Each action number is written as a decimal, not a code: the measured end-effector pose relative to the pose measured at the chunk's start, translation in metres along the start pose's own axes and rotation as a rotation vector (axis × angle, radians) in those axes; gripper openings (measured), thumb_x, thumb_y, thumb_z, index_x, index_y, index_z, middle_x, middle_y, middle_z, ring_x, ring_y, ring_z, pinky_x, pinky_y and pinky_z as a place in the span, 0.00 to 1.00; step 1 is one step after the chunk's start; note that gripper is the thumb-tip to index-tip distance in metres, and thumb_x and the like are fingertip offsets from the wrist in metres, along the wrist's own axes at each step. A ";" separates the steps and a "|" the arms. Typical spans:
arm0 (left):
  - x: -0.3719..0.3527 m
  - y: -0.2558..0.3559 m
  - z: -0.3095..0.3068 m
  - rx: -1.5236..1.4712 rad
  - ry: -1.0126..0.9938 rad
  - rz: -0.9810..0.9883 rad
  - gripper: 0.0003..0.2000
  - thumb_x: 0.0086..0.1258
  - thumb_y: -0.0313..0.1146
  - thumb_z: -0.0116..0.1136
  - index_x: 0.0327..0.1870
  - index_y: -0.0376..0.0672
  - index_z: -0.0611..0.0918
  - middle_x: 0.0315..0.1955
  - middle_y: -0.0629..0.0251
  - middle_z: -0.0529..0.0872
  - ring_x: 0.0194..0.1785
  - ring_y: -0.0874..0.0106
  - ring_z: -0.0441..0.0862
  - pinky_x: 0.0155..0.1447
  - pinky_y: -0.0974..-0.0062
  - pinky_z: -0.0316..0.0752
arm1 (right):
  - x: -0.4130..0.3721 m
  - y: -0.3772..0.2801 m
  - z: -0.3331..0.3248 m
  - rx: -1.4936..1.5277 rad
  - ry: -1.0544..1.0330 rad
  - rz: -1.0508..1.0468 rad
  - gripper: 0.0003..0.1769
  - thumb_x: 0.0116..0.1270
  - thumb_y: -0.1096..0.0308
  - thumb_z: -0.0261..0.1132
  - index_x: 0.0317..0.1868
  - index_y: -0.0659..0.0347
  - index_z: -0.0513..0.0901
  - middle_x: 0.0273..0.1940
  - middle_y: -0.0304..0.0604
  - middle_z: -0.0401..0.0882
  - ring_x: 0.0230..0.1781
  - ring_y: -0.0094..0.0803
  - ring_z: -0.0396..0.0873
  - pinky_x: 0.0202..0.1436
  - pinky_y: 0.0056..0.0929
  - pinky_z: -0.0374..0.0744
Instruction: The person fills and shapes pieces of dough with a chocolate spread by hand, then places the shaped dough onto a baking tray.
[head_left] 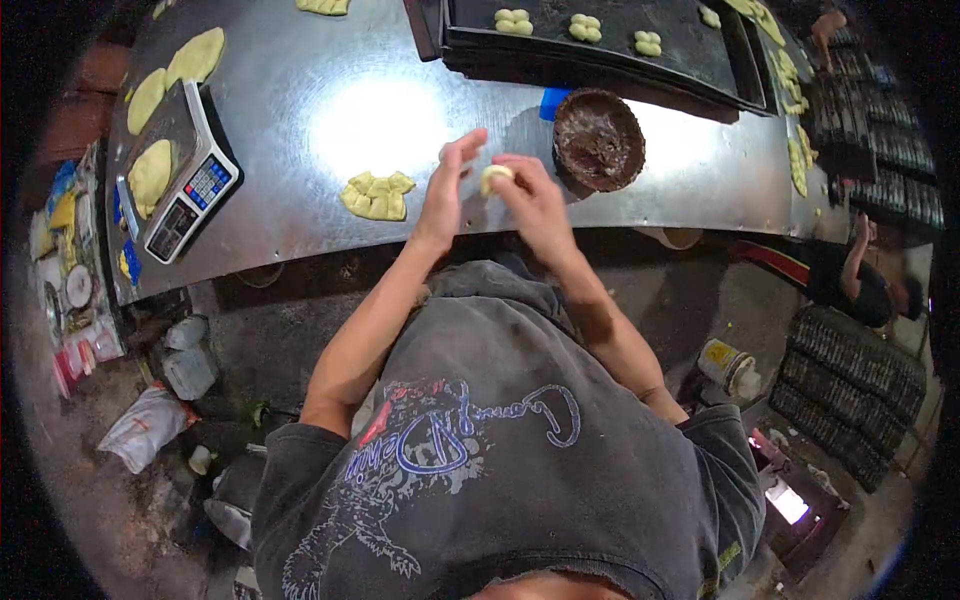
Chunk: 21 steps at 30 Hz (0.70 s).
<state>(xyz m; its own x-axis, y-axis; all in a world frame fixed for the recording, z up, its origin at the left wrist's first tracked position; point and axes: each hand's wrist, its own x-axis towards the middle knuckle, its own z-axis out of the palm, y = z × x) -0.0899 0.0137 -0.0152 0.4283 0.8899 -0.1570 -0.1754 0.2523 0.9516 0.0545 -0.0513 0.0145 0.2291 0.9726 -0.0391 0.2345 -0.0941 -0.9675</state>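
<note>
A small pale-yellow piece of dough [495, 176] is held in the fingers of my right hand [538, 208], above the metal table. My left hand [445, 195] is held upright just left of it, fingers stretched out and apart from the dough, with nothing seen in it. On the table beside my left hand lies a flattened, cut-up slab of dough [377, 196]. To the right of my right hand stands a dark round bowl [600, 140], its inside coated with a wet-looking residue.
A digital scale [195, 190] bearing dough stands at the left. A black baking tray [610, 60] at the back carries clusters of small dough balls [585, 28]. More dough pieces [798, 160] lie on the right. A co-worker [865, 280] is at the far right, near stacked dark racks.
</note>
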 end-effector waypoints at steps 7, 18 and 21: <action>0.006 -0.115 -0.023 1.548 -0.148 0.266 0.39 0.71 0.52 0.59 0.75 0.32 0.66 0.79 0.46 0.57 0.79 0.43 0.55 0.76 0.35 0.49 | -0.040 0.016 -0.080 0.407 0.079 0.271 0.19 0.77 0.67 0.63 0.65 0.60 0.79 0.47 0.37 0.80 0.45 0.24 0.78 0.51 0.23 0.78; -0.010 -0.010 0.134 0.586 0.007 0.458 0.35 0.83 0.56 0.38 0.77 0.34 0.63 0.75 0.47 0.65 0.78 0.50 0.59 0.79 0.57 0.52 | -0.039 0.016 -0.127 0.575 0.001 0.227 0.20 0.78 0.68 0.63 0.65 0.68 0.77 0.57 0.41 0.80 0.56 0.24 0.78 0.61 0.25 0.77; -0.007 0.020 0.167 0.544 0.040 0.633 0.35 0.83 0.59 0.31 0.74 0.36 0.68 0.71 0.52 0.72 0.75 0.53 0.64 0.79 0.57 0.52 | -0.030 0.005 -0.129 0.435 -0.126 0.161 0.20 0.74 0.70 0.66 0.64 0.66 0.80 0.55 0.43 0.82 0.51 0.27 0.82 0.55 0.26 0.79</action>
<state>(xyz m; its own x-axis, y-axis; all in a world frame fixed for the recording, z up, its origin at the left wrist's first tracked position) 0.0517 -0.0514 0.0488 0.3589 0.8171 0.4511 0.0849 -0.5099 0.8560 0.1704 -0.1084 0.0434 0.1076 0.9736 -0.2012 -0.2177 -0.1744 -0.9603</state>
